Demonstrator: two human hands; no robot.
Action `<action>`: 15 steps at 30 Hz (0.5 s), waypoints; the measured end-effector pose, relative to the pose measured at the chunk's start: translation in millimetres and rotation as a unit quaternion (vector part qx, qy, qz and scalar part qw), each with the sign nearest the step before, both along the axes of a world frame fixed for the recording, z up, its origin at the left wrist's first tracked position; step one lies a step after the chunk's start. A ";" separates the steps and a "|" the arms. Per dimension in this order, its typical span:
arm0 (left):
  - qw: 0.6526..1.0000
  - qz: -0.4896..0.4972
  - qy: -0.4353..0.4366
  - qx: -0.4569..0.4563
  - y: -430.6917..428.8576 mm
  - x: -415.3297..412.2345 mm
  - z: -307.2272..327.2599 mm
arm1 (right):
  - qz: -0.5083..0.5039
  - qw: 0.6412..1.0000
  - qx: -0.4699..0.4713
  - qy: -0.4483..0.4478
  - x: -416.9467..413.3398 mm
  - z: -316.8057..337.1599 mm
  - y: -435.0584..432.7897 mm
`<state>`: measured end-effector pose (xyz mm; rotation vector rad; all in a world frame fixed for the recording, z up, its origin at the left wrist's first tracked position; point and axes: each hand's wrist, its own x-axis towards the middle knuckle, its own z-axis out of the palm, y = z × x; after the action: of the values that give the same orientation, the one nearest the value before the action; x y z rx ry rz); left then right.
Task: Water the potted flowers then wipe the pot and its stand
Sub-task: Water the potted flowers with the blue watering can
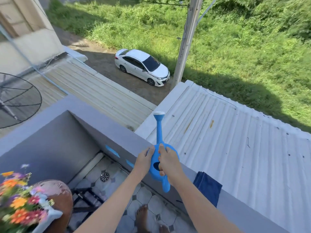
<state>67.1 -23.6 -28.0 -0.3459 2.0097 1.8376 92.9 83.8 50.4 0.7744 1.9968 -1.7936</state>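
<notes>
A blue watering can (159,135) with a white rose sits over the top of the grey balcony wall (117,142), spout pointing away over the roof. My right hand (168,163) grips its handle, thumb on top. My left hand (143,161) holds the left side of its body. A brown pot (58,195) with colourful flowers (20,199) is at the lower left, on a dark stand (87,197) that is partly hidden. A dark blue cloth (207,188) hangs over the wall to the right of my right arm.
White corrugated roof (227,145) lies beyond the wall. The tiled balcony floor (143,195) has a drain (104,176) in its corner, and bare feet (143,217) stand on it. A satellite dish (16,100) is at the left, a white car (143,66) far below.
</notes>
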 end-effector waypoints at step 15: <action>0.926 0.365 0.093 -0.011 -118.2 136.5 52.9 | 0.365 0.929 -0.042 0.031 45.2 59.7 -121.7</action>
<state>203.6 -141.8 24.9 -1.0861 2.2081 2.3365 138.1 -37.9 110.1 -0.0766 1.8689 -1.4360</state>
